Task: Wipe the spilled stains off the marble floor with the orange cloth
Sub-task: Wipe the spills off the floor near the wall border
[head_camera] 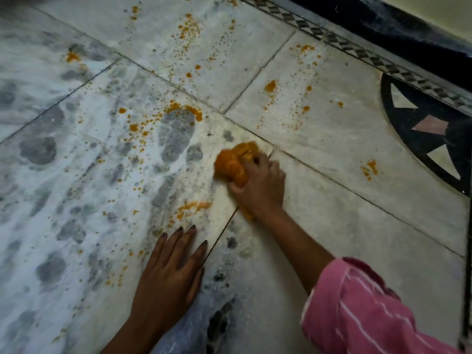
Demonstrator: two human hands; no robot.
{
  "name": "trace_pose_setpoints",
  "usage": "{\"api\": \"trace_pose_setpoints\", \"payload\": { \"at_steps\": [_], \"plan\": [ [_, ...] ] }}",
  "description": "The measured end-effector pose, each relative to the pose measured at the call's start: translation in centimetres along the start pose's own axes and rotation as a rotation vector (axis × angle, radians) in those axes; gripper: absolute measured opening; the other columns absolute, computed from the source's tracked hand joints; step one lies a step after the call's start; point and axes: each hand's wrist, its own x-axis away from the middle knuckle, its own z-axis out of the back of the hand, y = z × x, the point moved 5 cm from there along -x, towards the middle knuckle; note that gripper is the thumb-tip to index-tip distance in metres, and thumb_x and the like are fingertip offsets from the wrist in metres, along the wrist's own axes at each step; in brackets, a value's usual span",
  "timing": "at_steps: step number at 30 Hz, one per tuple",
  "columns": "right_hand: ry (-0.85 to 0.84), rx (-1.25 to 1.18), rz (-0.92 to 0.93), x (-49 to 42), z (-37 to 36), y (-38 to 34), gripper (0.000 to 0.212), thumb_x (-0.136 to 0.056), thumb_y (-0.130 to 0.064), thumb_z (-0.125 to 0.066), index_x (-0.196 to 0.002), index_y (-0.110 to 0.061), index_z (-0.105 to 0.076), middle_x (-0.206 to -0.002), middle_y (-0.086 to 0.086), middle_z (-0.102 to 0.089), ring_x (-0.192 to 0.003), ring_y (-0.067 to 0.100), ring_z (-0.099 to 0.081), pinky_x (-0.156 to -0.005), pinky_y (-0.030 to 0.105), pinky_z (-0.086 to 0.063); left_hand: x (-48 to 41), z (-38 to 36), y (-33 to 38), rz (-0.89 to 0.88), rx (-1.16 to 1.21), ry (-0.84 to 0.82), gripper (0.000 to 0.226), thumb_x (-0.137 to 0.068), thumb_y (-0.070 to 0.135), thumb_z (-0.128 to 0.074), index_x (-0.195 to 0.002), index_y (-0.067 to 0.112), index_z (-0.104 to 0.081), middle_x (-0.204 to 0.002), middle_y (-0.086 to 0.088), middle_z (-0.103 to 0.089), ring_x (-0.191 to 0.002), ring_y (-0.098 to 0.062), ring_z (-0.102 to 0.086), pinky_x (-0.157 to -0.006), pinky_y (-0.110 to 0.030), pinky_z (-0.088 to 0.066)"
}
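surface: marble floor (332, 139), divided by thin joints | stains (270, 86) scattered in orange blots and specks | orange cloth (231, 163) pressed down by right hand (260, 182) | left hand (167, 272) laid flat | black inlay (408, 139) set at edge

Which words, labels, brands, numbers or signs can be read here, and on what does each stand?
None: no text shows anywhere.
The orange cloth gripped by the right hand is plain.
The marble floor bears only orange stains and grey veining.
The pink sleeve has white stripes, no print.
The dark border shows a diamond pattern, not letters.
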Motion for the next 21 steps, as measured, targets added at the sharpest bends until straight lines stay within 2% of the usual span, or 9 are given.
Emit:
{"api": "trace_pose_setpoints", "payload": {
  "at_steps": [3, 5, 7, 9, 11, 13, 15, 18, 21],
  "plan": [
    [-0.054, -0.036, 0.268, 6.3, 0.8, 0.6, 0.060, -0.068, -0.060, -0.051, -0.114, -0.024, -0.061, -0.124, 0.009, -0.055, -0.098, 0.031, -0.051, -0.080, 0.039, -0.041, 0.5, 0.0, -0.6, -0.003, 0.003, -0.007, 0.042, -0.089, 0.033, -0.040, -0.120, 0.018, -0.063, -0.135, -0.015, -0.051, -0.123, -0.033, -0.043, -0.109, -0.044, -0.021],
    [-0.030, -0.034, 0.321, 8.6, 1.8, 4.0, 0.061, -0.066, -0.060, -0.055, -0.115, -0.024, -0.062, -0.120, 0.010, -0.058, -0.091, 0.031, -0.054, -0.075, 0.037, -0.045, 0.6, 0.0, -1.1, -0.010, -0.002, -0.012, 0.041, -0.089, 0.034, -0.040, -0.120, 0.019, -0.064, -0.135, -0.015, -0.051, -0.123, -0.033, -0.044, -0.108, -0.046, -0.025],
    [0.062, -0.006, 0.177, 7.6, 2.8, 7.9, 0.063, -0.064, -0.059, -0.053, -0.112, -0.020, -0.065, -0.111, 0.014, -0.060, -0.084, 0.034, -0.055, -0.068, 0.037, -0.046, 0.6, 0.0, -1.4, -0.023, -0.010, -0.009, 0.041, -0.089, 0.035, -0.041, -0.120, 0.019, -0.064, -0.136, -0.015, -0.050, -0.124, -0.032, -0.043, -0.107, -0.046, -0.027],
    [0.116, 0.042, -0.028, 4.2, 3.1, 9.7, 0.064, -0.064, -0.061, -0.047, -0.109, -0.019, -0.064, -0.108, 0.014, -0.058, -0.087, 0.035, -0.054, -0.069, 0.037, -0.045, 0.7, 0.0, -1.4, -0.042, -0.009, -0.003, 0.041, -0.089, 0.034, -0.043, -0.120, 0.019, -0.063, -0.137, -0.015, -0.049, -0.125, -0.032, -0.042, -0.108, -0.046, -0.026],
    [0.132, 0.087, -0.183, 0.2, 2.6, 8.7, 0.064, -0.065, -0.063, -0.044, -0.109, -0.021, -0.062, -0.114, 0.012, -0.054, -0.095, 0.035, -0.051, -0.074, 0.039, -0.043, 0.5, 0.1, -1.3, -0.049, -0.004, 0.017, 0.040, -0.088, 0.033, -0.044, -0.119, 0.017, -0.063, -0.137, -0.015, -0.049, -0.125, -0.032, -0.041, -0.108, -0.045, -0.024],
    [0.107, 0.096, -0.234, -2.7, 1.7, 5.8, 0.061, -0.068, -0.060, -0.050, -0.114, -0.021, -0.059, -0.124, 0.012, -0.051, -0.104, 0.036, -0.048, -0.081, 0.041, -0.040, 0.4, 0.2, -1.0, -0.042, -0.003, 0.034, 0.039, -0.087, 0.031, -0.044, -0.117, 0.017, -0.063, -0.137, -0.015, -0.049, -0.125, -0.032, -0.041, -0.108, -0.044, -0.023],
    [0.061, 0.075, -0.152, -3.3, 0.4, 2.0, 0.058, -0.071, -0.055, -0.057, -0.118, -0.022, -0.058, -0.129, 0.011, -0.048, -0.108, 0.035, -0.046, -0.085, 0.042, -0.036, 0.3, 0.2, -0.9, -0.024, 0.006, 0.037, 0.038, -0.087, 0.031, -0.043, -0.116, 0.017, -0.063, -0.136, -0.015, -0.050, -0.126, -0.033, -0.041, -0.108, -0.044, -0.022],
    [0.018, 0.010, 0.114, 1.0, -0.2, -1.7, 0.058, -0.068, -0.057, -0.057, -0.116, -0.024, -0.058, -0.126, 0.010, -0.053, -0.103, 0.034, -0.049, -0.083, 0.042, -0.038, 0.3, 0.0, -0.8, -0.014, 0.006, 0.023, 0.039, -0.087, 0.031, -0.041, -0.118, 0.018, -0.060, -0.137, -0.015, -0.049, -0.125, -0.034, -0.041, -0.106, -0.048, -0.026],
    [-0.020, -0.039, 0.364, 7.9, 0.9, 0.6, 0.061, -0.066, -0.061, -0.053, -0.116, -0.027, -0.060, -0.121, 0.008, -0.058, -0.094, 0.031, -0.053, -0.079, 0.040, -0.043, 0.2, -0.2, -1.0, -0.027, 0.006, 0.001, 0.040, -0.087, 0.031, -0.041, -0.118, 0.017, -0.063, -0.137, -0.015, -0.049, -0.126, -0.033, -0.041, -0.106, -0.048, -0.027]
  ]
}}
